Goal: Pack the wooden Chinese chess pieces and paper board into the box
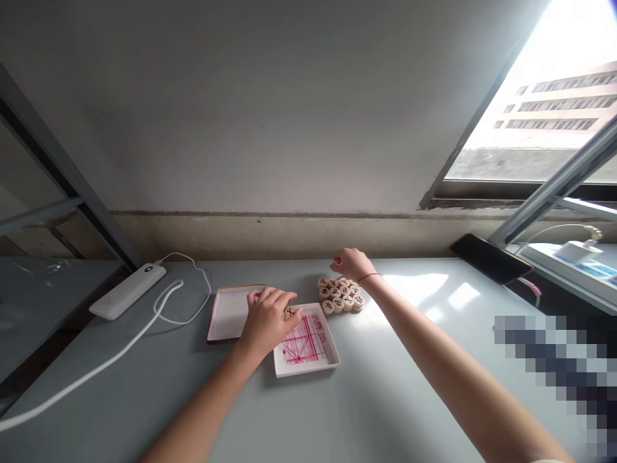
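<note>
Over the top left corner of a white box tray, my left hand curls its fingers and thumb round a round Chinese chess piece with a red character. Red lines show on the sheet lying in that tray. My right hand is raised just behind a block of stacked Chinese chess pieces. A small round piece shows at its pinched fingertips. The stacked pieces are pale wood, with red and black characters on top.
Left of the tray lies the other box half, partly behind my left hand. A white power bank with a white cable is at the left. A dark phone leans against the metal frame on the right.
</note>
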A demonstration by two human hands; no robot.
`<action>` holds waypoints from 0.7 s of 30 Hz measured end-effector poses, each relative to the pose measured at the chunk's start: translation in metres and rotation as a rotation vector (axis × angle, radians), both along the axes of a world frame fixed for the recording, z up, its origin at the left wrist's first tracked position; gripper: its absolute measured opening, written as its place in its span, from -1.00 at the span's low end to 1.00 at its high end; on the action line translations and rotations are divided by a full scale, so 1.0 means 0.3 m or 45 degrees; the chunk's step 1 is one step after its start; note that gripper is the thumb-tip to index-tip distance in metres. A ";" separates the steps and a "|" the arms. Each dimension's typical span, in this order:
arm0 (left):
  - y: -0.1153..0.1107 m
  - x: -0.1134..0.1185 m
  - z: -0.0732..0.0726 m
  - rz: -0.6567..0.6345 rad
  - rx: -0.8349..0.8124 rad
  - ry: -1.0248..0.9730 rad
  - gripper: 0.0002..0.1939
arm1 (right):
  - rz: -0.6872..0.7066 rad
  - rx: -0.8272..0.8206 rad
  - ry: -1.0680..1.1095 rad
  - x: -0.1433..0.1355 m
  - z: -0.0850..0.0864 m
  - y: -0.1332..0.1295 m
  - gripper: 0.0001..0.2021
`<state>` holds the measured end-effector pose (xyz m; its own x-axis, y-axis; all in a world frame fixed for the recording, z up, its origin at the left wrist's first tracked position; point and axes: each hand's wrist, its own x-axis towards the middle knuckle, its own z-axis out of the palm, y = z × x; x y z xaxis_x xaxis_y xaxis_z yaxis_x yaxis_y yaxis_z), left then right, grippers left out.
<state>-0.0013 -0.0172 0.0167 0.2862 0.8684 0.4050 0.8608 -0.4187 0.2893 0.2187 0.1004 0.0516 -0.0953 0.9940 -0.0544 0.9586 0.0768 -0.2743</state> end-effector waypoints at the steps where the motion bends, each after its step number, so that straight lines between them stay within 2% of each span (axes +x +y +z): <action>1: 0.001 -0.001 -0.004 -0.015 0.025 -0.004 -0.79 | 0.006 0.051 0.037 -0.010 0.010 -0.030 -0.81; 4: 0.000 0.004 -0.018 -0.071 0.082 0.004 -0.66 | 0.135 0.057 0.273 -0.053 0.020 -0.155 -0.73; 6: -0.006 0.013 -0.023 -0.102 0.108 0.017 -0.61 | 0.333 -0.174 0.777 -0.086 0.004 -0.243 -0.69; 8: -0.015 0.023 -0.022 -0.140 0.111 0.018 -0.63 | 0.405 -0.256 1.053 -0.113 -0.024 -0.310 -0.69; 11: -0.026 0.033 -0.012 -0.183 0.061 -0.025 -0.73 | 0.328 -0.278 1.308 -0.123 -0.068 -0.353 -0.67; 15: -0.022 0.038 -0.003 -0.160 -0.026 -0.076 -0.89 | 0.161 -0.272 1.510 -0.085 -0.094 -0.342 -0.55; 18: -0.009 0.046 -0.012 -0.176 -0.078 -0.040 -0.92 | 0.038 -0.141 1.546 -0.052 -0.097 -0.329 -0.56; 21: 0.003 0.055 -0.029 -0.200 -0.102 0.041 -0.91 | 0.023 -0.095 1.482 -0.040 -0.108 -0.331 -0.62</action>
